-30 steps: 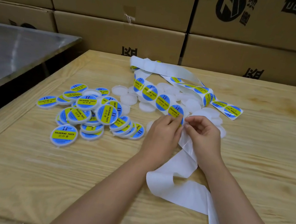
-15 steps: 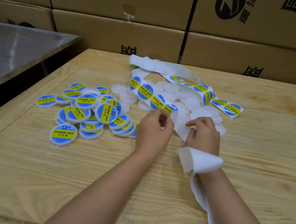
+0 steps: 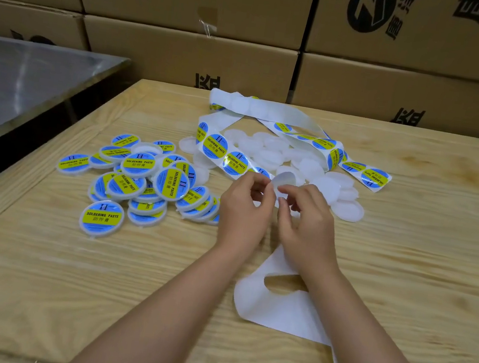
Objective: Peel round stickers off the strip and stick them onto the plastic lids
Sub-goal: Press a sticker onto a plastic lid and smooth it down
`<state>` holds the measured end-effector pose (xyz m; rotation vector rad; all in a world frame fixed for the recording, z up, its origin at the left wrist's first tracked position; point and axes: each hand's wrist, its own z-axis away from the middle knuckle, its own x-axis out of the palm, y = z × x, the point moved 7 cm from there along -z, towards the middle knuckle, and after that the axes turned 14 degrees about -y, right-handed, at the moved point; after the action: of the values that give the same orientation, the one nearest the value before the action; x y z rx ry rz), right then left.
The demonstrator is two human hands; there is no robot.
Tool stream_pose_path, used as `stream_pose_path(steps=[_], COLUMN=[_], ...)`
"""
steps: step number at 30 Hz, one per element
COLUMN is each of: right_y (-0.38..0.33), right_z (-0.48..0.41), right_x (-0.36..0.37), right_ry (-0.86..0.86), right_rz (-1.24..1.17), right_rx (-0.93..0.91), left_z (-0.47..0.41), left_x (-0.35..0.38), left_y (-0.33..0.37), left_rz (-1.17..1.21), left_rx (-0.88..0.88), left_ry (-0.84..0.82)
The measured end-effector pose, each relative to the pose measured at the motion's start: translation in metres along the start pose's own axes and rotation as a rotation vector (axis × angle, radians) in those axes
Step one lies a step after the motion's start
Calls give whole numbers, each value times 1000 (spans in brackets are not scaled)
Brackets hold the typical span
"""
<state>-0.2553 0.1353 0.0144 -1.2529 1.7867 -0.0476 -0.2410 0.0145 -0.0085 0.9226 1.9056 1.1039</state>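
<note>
Head view: a pale wooden desk [image 3: 62, 279] carries a heap of labelled lids [image 3: 145, 179], blue and yellow, some overlapping. To the right of the heap and a little beyond it lie the plain lids [image 3: 267, 151], white and bare, with the sticker strip [image 3: 221, 150] looping over them. Just right of the heap the hands meet above the desk. The left hand [image 3: 246, 210] pinches the sticker strip at its near end, and the right hand [image 3: 306, 222] pinches a round sticker [image 3: 283, 180], white side showing. Nearer than the heap and to its right, the spent backing [image 3: 281, 309] curls under the right wrist. Left of the heap stands a steel table [image 3: 29, 81]. Beyond the heap, cardboard boxes [image 3: 188, 55] are stacked as a wall.
</note>
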Motion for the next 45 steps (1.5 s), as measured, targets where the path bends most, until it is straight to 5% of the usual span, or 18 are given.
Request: stream_pose_path(steps=[14, 16, 19, 22, 27, 33, 40, 45], right_y=[14, 18, 23, 27, 31, 30, 25, 21], right_z=[2, 4, 3, 0, -1, -2, -2, -3], right_x=[-10, -13, -12, -9, -8, -6, -1, 7], right_ry=[127, 168, 157, 119, 103, 72, -10, -86], right_rz=[-182, -206, -287, -399, -493, -474, -462, -501], right_rx=[184, 197, 206, 222, 232, 187, 134, 119], left_z=[3, 3, -4, -6, 5, 1, -4, -3], left_x=[6, 0, -14, -9, 10, -2, -14, -14], left_y=[3, 4, 4, -2, -10, -1, -4, 4], left_rz=[384, 241, -284, -875, -1137, -926, -192, -143], left_rx=[19, 6, 20, -14, -41, 76, 8, 89], left_ry=[-131, -89, -32, -192, -339, -188, -143, -196])
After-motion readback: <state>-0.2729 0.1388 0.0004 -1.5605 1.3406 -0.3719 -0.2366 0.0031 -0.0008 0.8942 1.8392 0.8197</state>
